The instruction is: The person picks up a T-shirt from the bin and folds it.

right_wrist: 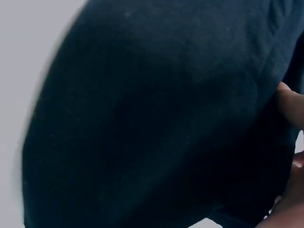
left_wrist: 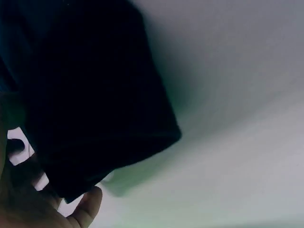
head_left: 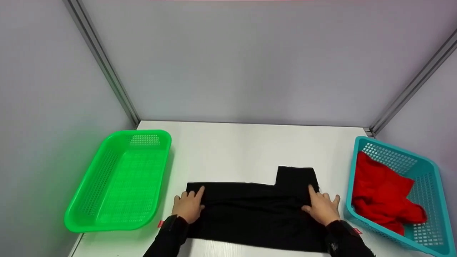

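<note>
To the left of the black cloth (head_left: 253, 217) sits a green basket (head_left: 110, 227), well apart from it on the white table (head_left: 232, 150). On the cloth's left end rests the person's left hand (head_left: 187, 207), its index finger stretched out over the fabric; it looks relaxed rather than clenched. Should this hand slide inward, the end would probably bunch up, since nothing else visible holds it down.

The cloth lies spread between the two hands, wrinkles running along its middle. Pressing these flat without drawing the ends apart could set them as creases. A squared flap (head_left: 294, 175) juts beyond its far edge, near the right end; a sideways drag there might twist it or fold it under.

At that right end lies the right hand (head_left: 323, 210), fingers spread and touching the fabric without any visible grasp. Uneven pull between the hands could skew the cloth. Farther right of it stands a blue basket (head_left: 428, 185) with a crumpled red cloth (head_left: 382, 194) inside.
</note>
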A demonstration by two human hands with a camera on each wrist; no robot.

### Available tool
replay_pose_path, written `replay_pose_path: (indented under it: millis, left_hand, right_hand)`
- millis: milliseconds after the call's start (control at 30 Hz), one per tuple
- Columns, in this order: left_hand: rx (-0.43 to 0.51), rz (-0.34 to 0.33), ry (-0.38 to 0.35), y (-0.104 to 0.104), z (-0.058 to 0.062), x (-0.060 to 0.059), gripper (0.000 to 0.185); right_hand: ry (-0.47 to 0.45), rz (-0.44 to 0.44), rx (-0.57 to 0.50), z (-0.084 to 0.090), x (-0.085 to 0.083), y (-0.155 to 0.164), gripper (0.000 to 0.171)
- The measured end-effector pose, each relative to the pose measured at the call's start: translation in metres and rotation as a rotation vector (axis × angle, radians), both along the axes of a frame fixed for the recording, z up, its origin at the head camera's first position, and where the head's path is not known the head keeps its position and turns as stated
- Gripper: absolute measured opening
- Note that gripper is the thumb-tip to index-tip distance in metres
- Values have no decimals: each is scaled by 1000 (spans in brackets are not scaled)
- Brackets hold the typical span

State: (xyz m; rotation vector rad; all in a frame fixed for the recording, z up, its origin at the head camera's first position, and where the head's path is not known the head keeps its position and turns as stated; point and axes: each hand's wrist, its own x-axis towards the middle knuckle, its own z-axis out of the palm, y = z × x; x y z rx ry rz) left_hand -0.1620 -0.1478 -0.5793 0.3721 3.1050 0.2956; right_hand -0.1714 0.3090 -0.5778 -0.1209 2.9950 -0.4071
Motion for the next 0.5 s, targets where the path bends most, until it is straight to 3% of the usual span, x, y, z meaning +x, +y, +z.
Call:
replay_pose_path:
  millis: [100,200,333,500]
  left_hand:
    - [9,20,1,-2,-2,0,49]
    - [33,3,64,-4,-3,-1,39]
    - [51,-46,135,-4,-3,-2,34]
    - [18,-69,135,-3,0,-2,30]
  right_hand:
    - [41,4,5,0,0,1,52]
    - [124,21,-38,-3,1,3,35]
    - [113,54,-107,-5,1,5,34]
    - [73,56,-148,-5,1,5,36]
